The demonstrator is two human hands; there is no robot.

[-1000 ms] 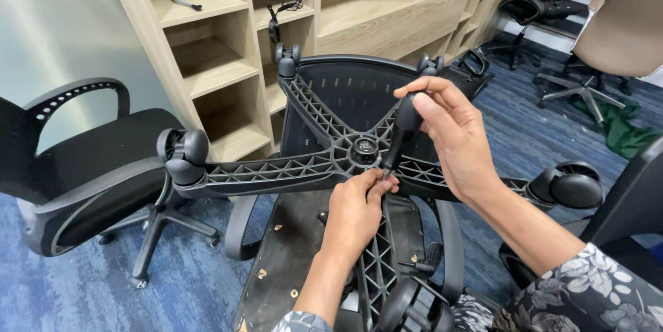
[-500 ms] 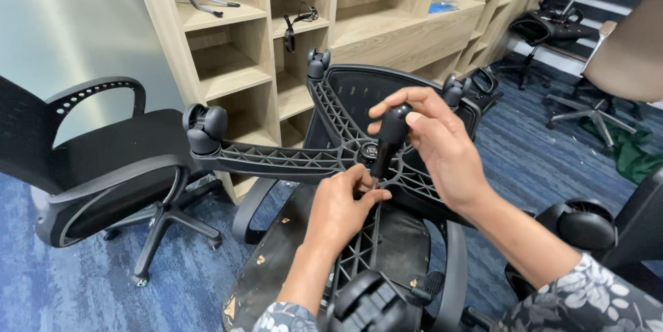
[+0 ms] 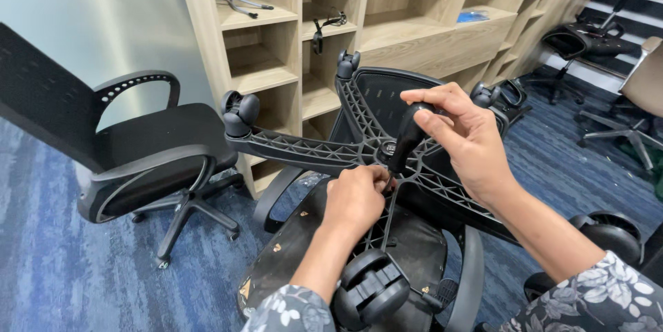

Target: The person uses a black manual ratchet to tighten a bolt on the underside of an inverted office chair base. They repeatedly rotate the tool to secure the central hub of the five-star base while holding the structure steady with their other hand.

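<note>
R hand (image 3: 463, 142) wraps screwdriver (image 3: 406, 140) handle, shaft tilted down-left to base (image 3: 359, 149) hub. L hand (image 3: 356, 197) just below, fingers pinched at tip; what they hold, can't tell. L nearer hub.

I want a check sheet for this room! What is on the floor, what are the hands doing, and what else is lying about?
Surface: blue carpet floor; no table seen.
Job's things: upturned office chair with its black star base up; casters on the arms.
Hands: right hand grips a black-handled screwdriver, tip down at the hub; left hand pinches near the tip.
Clutter: small fittings on the chair's underside, too small to tell.
Cables: dark cords on the wooden shelves.
Surroundings: upright black chair at left; more chairs far right; pale wall.
</note>
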